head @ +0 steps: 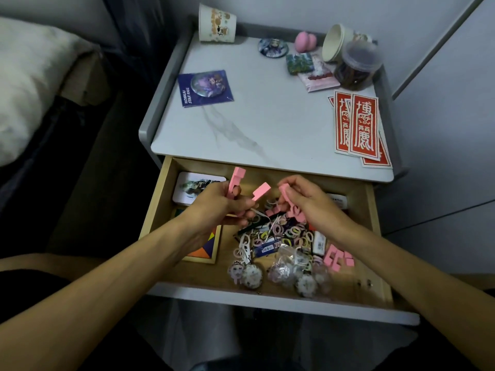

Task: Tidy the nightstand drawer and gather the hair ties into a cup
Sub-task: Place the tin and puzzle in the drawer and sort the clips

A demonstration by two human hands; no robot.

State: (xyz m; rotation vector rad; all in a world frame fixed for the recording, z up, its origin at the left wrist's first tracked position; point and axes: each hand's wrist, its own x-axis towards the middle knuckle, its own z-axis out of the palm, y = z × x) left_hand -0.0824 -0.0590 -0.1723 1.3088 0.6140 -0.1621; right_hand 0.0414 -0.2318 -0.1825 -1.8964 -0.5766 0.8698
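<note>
The wooden nightstand drawer (160,199) stands pulled out below me. In its middle lies a heap of small pastel hair ties (292,234) mixed with keychains and little bags. My left hand (219,207) grips pink block pieces (237,178), two of them sticking up. My right hand (308,199) pinches another pink piece (284,189) above the heap. More pink pieces (337,257) lie at the drawer's right. A patterned paper cup (217,22) lies on its side at the nightstand's back left; a second cream cup (334,42) lies tipped at the back right.
The marble top (267,116) carries a badge on a purple card (205,87), a round badge (272,47), a pink toy (305,41), a clear lidded jar (357,65), red paper slips (359,127). In the drawer: a white tin (192,188), a tangram tray (206,250). A bed is at left.
</note>
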